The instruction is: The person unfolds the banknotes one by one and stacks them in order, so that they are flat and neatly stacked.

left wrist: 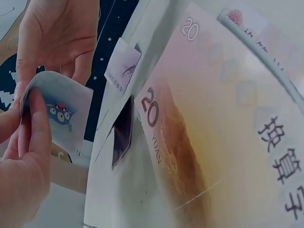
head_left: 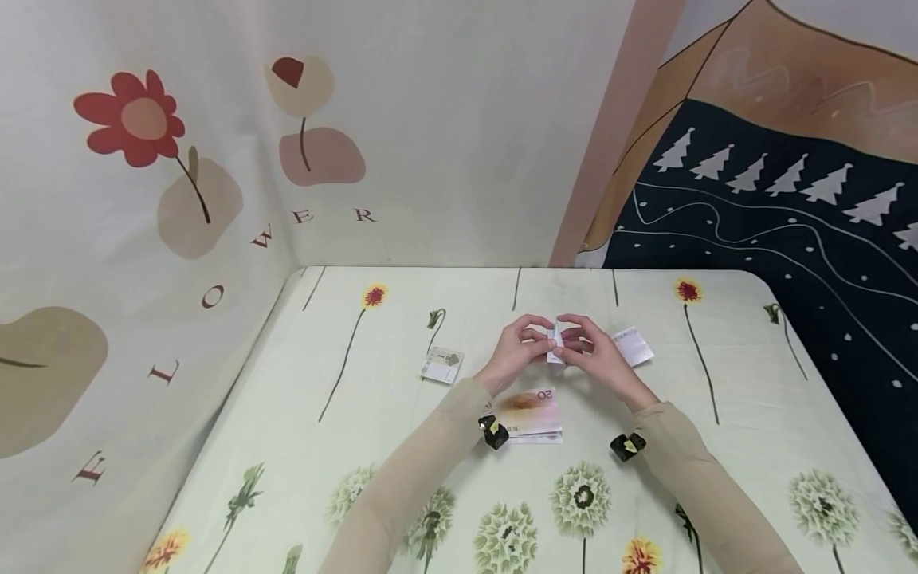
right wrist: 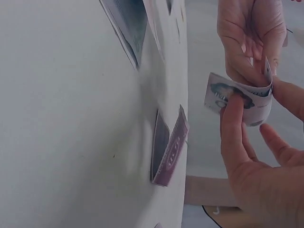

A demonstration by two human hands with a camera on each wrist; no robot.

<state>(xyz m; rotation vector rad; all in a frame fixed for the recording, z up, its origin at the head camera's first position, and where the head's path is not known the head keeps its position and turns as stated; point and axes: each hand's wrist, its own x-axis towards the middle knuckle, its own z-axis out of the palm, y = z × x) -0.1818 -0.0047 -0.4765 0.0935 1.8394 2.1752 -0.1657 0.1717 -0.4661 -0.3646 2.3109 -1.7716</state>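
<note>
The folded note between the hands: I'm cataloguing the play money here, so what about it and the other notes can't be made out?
- Folded note: value unreadable; too small in the head view, curled in both wrist views, with left hand and right hand fingers over it.
- Notes under the 20 yuan note: covered by it; only edges show.
- Left note and right note: print too small.

A pink 20-yuan note (head_left: 531, 404) lay atop a small stack on the floral tablecloth (head_left: 287, 446), with a folded note (head_left: 441, 365) well to its left, another note (head_left: 634, 346) to the right, and flower-print (head_left: 136, 119) and tree-print (head_left: 789, 207) cloths hanging behind.
</note>
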